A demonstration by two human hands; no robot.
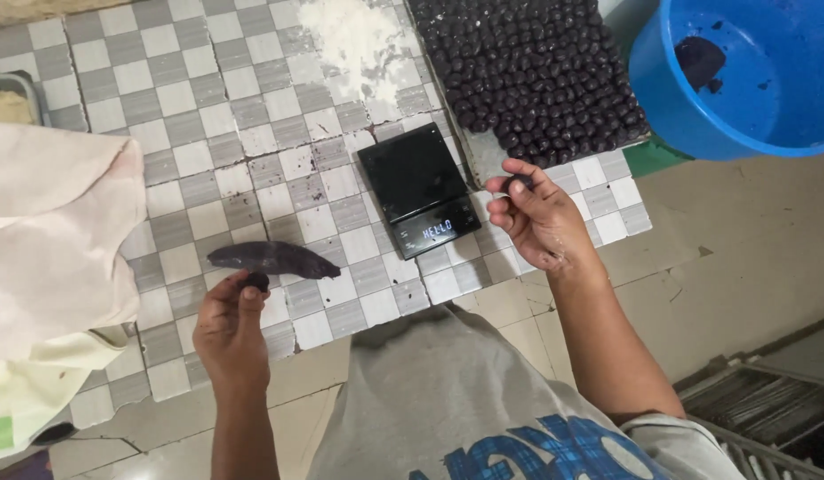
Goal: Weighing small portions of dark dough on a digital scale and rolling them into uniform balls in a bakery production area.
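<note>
Left hand (pixel 230 324) pinches dough lump (pixel 256 282) — blue tub (pixel 741 80) holds scraps.

Blue bowl (pixel 741 98), black scale (pixel 416 182)

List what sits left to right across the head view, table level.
Cream cloth → left hand pinching a small dark dough piece → long dark dough strip → black digital scale → right hand → blue plastic basin.
</note>
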